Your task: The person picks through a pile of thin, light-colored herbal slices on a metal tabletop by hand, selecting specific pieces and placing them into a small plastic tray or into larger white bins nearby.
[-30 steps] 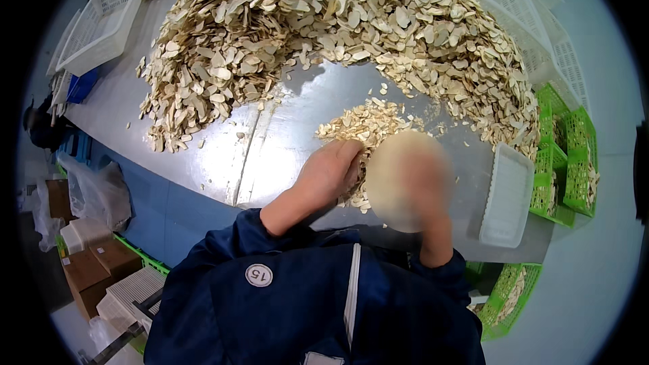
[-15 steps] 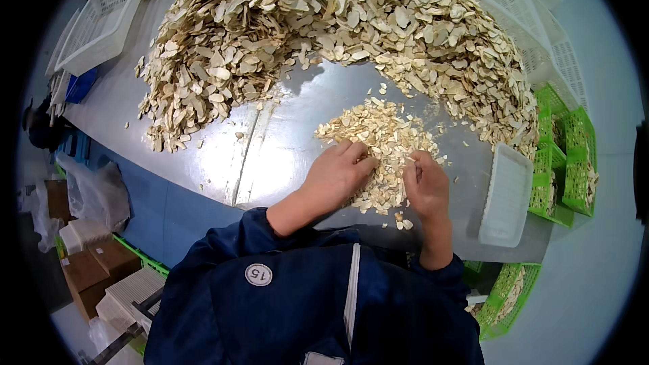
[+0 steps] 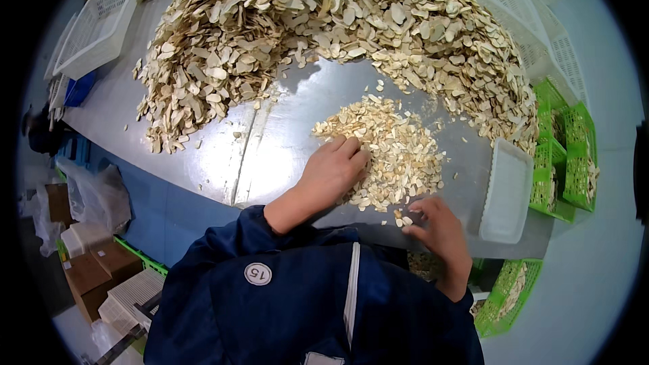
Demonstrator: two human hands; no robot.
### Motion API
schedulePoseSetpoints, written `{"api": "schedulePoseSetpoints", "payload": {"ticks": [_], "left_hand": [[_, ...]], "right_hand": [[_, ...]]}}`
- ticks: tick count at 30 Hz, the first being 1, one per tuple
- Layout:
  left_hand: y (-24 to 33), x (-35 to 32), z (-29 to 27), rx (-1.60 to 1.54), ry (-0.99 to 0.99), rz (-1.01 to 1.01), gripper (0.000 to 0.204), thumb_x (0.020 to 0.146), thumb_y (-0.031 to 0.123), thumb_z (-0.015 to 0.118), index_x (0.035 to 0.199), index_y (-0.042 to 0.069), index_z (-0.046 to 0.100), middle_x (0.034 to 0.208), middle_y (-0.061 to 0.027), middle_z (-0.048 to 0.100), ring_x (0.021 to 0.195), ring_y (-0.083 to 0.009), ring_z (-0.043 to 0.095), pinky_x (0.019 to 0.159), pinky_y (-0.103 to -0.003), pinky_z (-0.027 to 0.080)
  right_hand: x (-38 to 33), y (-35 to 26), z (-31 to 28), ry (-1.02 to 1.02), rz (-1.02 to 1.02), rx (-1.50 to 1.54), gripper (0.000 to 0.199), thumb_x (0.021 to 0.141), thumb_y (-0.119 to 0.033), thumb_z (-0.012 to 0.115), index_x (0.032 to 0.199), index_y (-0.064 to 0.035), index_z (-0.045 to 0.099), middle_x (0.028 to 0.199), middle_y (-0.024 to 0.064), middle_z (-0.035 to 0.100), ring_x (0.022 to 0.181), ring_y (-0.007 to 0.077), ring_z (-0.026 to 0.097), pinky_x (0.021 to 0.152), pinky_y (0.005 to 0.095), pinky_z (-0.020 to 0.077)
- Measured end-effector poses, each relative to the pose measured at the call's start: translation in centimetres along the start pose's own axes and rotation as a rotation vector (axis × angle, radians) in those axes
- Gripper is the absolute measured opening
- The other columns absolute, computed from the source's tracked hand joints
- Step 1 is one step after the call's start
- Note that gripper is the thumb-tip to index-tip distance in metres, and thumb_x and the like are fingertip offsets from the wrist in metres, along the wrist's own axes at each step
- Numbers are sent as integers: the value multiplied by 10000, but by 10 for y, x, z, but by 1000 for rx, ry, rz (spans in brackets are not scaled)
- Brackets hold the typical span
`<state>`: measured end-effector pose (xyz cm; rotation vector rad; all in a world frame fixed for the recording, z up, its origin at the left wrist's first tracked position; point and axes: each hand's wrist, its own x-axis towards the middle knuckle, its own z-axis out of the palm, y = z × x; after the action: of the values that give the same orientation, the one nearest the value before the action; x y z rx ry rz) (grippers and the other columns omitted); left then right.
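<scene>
Two bare hands worked at a small pile of pale slices point(image 3: 385, 149) that lay on a metal table point(image 3: 223, 155), close to its near edge. The left hand point(image 3: 334, 172) rested palm down on the near-left side of that pile, its fingers close together and curled lightly over the slices; whether it gripped any could not be told. The right hand point(image 3: 436, 223) sat at the table's near edge, just below the pile, with its fingers bent and narrowly spread, the tips touching a few loose slices point(image 3: 400, 217) there. A large heap of bigger slices point(image 3: 324, 27) curved across the far side of the table, well apart from the small pile. A white tray point(image 3: 506, 192) stood on the table just to the right of the right hand, and green crates point(image 3: 564, 155) holding more slices stood beyond it. A white basket point(image 3: 98, 23) sat at the table's far-left corner. Both forearms wore dark blue sleeves point(image 3: 284, 263).
</scene>
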<state>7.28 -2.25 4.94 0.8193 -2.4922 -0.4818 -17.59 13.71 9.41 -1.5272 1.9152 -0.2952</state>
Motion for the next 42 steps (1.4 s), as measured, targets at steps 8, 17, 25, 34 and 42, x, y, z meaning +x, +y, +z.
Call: {"api": "schedulePoseSetpoints", "payload": {"ticks": [8,17,25,34,42], "left_hand": [[-4,6,8,40,-71,28,196,887,131,744,1053,60,669,1038,-100,628,984,-310,616,833,-402,543],[-13,-23,-38,-31,-44,-212,270,918,187,762,1150,88,666,1037,-118,657,968,-356,662,780,-452,563],[-6,-68,-33,-163,-117,-350,506,845,241,863,1267,106,618,983,-126,611,821,-350,666,706,-442,559],[-10,-42,-19,-189,-38,-243,250,923,130,745,1153,94,655,1001,-131,621,863,-369,665,729,-457,561],[-33,-31,-19,19,9,-319,274,935,117,714,1202,75,672,1096,-147,660,978,-378,672,814,-442,572]], "right_hand": [[26,-8,33,207,-201,17,105,956,-181,698,1016,-96,684,948,104,659,907,373,653,783,452,531],[89,-21,41,528,-587,54,287,892,61,642,1146,-53,714,992,152,689,968,373,658,865,453,544],[116,-54,50,466,-503,-69,282,899,-43,673,1178,-39,714,1063,160,687,984,365,624,903,472,521],[110,-53,51,472,-437,-90,151,957,-155,704,1084,-75,686,949,125,686,942,356,639,857,457,514],[93,-43,41,469,-386,47,109,974,-111,681,1072,-63,673,896,163,685,836,386,645,742,471,529]]}}
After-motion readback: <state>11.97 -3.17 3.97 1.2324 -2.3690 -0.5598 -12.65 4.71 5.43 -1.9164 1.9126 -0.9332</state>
